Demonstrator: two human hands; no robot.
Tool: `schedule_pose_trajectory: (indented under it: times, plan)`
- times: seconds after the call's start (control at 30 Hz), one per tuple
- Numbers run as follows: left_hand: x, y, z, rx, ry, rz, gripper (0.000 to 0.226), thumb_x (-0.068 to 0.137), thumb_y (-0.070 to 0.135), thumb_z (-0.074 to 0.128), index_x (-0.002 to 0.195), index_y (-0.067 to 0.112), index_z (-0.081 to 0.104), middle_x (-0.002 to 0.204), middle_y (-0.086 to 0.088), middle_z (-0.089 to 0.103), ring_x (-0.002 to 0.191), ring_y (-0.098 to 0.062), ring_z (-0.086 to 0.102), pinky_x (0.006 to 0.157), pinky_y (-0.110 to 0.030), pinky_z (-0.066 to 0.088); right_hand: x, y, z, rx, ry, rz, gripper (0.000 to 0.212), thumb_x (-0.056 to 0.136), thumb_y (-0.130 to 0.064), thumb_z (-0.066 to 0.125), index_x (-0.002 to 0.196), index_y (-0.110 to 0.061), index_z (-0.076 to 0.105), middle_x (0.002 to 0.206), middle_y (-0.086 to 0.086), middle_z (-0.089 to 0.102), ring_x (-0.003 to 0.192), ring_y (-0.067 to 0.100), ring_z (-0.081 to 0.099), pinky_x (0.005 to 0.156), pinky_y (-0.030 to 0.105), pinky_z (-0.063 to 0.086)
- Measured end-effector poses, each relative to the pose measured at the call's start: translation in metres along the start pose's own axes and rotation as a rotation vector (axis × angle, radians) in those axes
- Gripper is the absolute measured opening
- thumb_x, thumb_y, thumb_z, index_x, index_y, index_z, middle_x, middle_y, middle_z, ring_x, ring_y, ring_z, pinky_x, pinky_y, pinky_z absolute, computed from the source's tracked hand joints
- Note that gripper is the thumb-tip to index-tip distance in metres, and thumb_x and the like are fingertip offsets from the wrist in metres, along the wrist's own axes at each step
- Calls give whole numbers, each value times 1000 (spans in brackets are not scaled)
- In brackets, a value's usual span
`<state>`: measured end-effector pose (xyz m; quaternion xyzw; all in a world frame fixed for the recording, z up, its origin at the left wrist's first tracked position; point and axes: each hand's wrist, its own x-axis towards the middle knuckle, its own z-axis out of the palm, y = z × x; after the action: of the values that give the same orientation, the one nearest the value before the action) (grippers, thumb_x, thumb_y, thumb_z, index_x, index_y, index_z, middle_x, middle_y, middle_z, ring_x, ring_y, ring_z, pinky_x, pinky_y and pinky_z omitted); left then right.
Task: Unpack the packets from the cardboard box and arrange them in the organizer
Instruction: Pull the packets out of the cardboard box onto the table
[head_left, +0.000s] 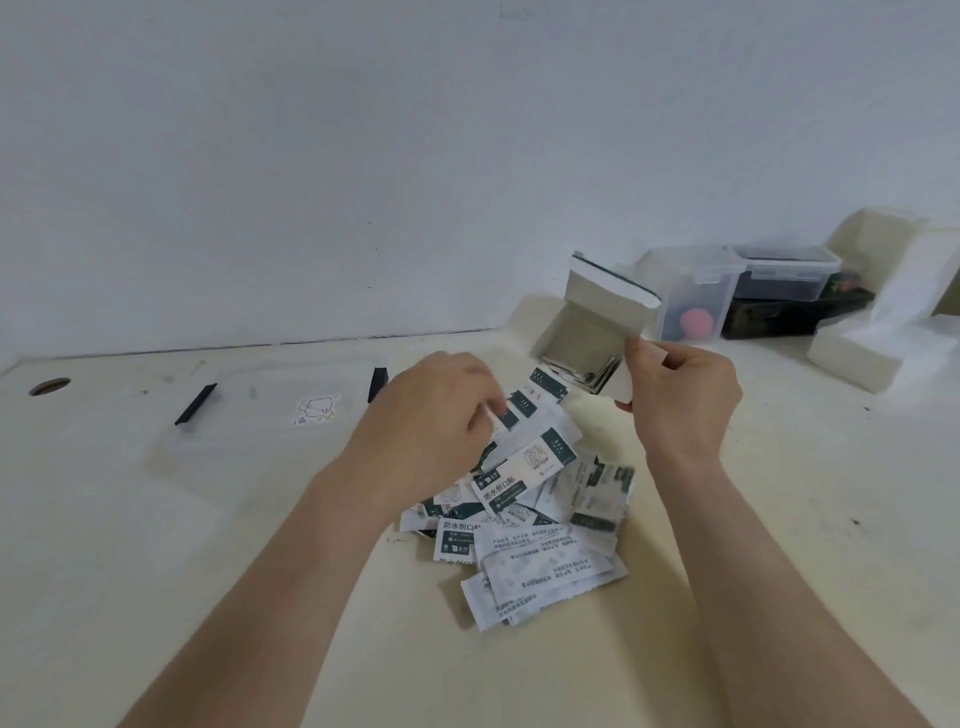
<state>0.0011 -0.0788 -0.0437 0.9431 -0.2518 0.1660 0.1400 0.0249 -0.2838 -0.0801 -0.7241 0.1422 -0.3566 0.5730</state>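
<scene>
A small white cardboard box (587, 332) is tipped on its side with its flap up, and my right hand (680, 395) grips its near edge. Several packets still show inside its mouth. A heap of white and dark green packets (530, 525) lies on the table below both hands. My left hand (441, 415) rests on the top of the heap, fingers pinched on a few packets (519, 415). A flat clear plastic organizer (260, 421) with black clips and a cartoon sticker lies closed to the left.
At the back right stand clear lidded containers (696, 296), a dark tray (795, 314) and white foam blocks (852, 358). A round cable hole (49, 386) sits in the cream table at the far left. The wall is close behind.
</scene>
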Motion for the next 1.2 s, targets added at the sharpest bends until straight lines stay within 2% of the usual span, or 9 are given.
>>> schedule_pose_trajectory:
  times: [0.07, 0.17, 0.37, 0.53, 0.63, 0.73, 0.9, 1.03, 1.2]
  plan:
    - [14, 11, 6, -35, 133, 77, 25, 93, 18, 48, 108, 22, 68, 114, 12, 62, 104, -10, 52, 84, -26, 43, -4, -4, 2, -21, 18, -64, 47, 87, -28, 61, 51, -2, 46, 36, -2, 37, 50, 32, 62, 48, 31, 45]
    - [38, 21, 23, 114, 102, 118, 28, 96, 25, 43, 115, 18, 61, 116, 5, 60, 100, -19, 56, 67, -36, 50, -10, -6, 7, -5, 11, -130, 48, 89, -38, 60, 65, 3, 63, 47, 9, 57, 48, 19, 51, 53, 37, 47]
    - [44, 17, 36, 222, 67, 53, 24, 97, 31, 46, 111, 22, 63, 94, -2, 68, 83, -25, 63, 61, -32, 44, -12, -11, 5, 61, 3, -111, 49, 87, -41, 64, 71, 5, 65, 53, 18, 51, 50, 30, 41, 48, 30, 40]
    - [36, 14, 28, -227, 98, -50, 10, 82, 19, 72, 87, 27, 72, 87, 12, 65, 73, -2, 54, 68, -19, 42, -11, -11, 6, 89, -25, -37, 34, 85, -31, 68, 62, -7, 66, 52, 9, 58, 49, 27, 50, 46, 33, 50]
    - [31, 15, 22, -490, 116, -128, 19, 72, 13, 81, 72, 28, 70, 78, 13, 65, 71, -3, 57, 70, -23, 51, -13, -12, 4, 108, -32, -22, 32, 87, -29, 68, 60, -12, 66, 51, 3, 55, 48, 16, 49, 39, 16, 41]
    - [21, 11, 14, -536, 198, -132, 23, 75, 9, 78, 71, 30, 69, 75, 14, 67, 75, -4, 61, 74, -23, 52, -14, -13, 3, 110, -40, 2, 30, 87, -27, 68, 60, -14, 66, 46, -5, 54, 45, 14, 50, 40, 18, 45]
    - [-1, -7, 11, -411, 224, -119, 30, 74, -5, 71, 74, 25, 70, 78, 16, 66, 77, -1, 60, 68, -13, 48, -13, -14, 4, 113, -45, 36, 28, 86, -30, 69, 61, -18, 67, 48, -7, 60, 43, 14, 60, 45, 29, 52]
    - [-10, -15, 17, -134, 182, -16, 37, 65, -12, 65, 77, 23, 65, 83, 11, 64, 77, -10, 53, 63, -24, 44, -11, -13, 2, 170, -59, 108, 26, 86, -26, 71, 63, -13, 69, 45, -9, 53, 43, 10, 50, 46, 26, 55]
    - [-14, -19, 23, 49, 158, 82, 31, 60, -7, 68, 76, 19, 64, 84, 5, 60, 71, -18, 53, 50, -33, 47, -5, -13, -5, 249, -6, 200, 24, 85, -24, 72, 63, -17, 66, 68, 9, 62, 62, 19, 58, 47, 23, 53]
